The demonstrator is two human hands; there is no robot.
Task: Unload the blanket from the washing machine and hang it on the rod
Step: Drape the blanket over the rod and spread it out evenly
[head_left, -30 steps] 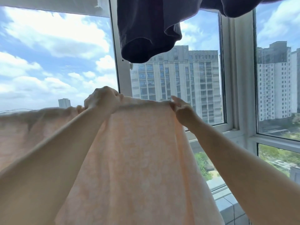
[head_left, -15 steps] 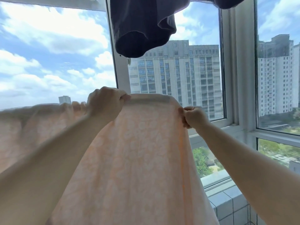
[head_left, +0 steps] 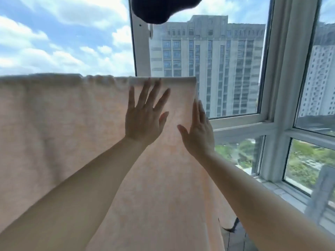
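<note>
The pale peach blanket is hanging draped over a rod hidden beneath its top fold, spreading flat from the left side to its right edge near the window frame.

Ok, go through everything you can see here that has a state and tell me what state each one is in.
Blanket: draped over a support hidden beneath its top fold, hanging spread out.
Left hand: open, fingers spread flat against the blanket.
Right hand: open, fingers straight along the blanket's right edge.
Dark garment: hanging overhead.
Window: appears shut.
</note>
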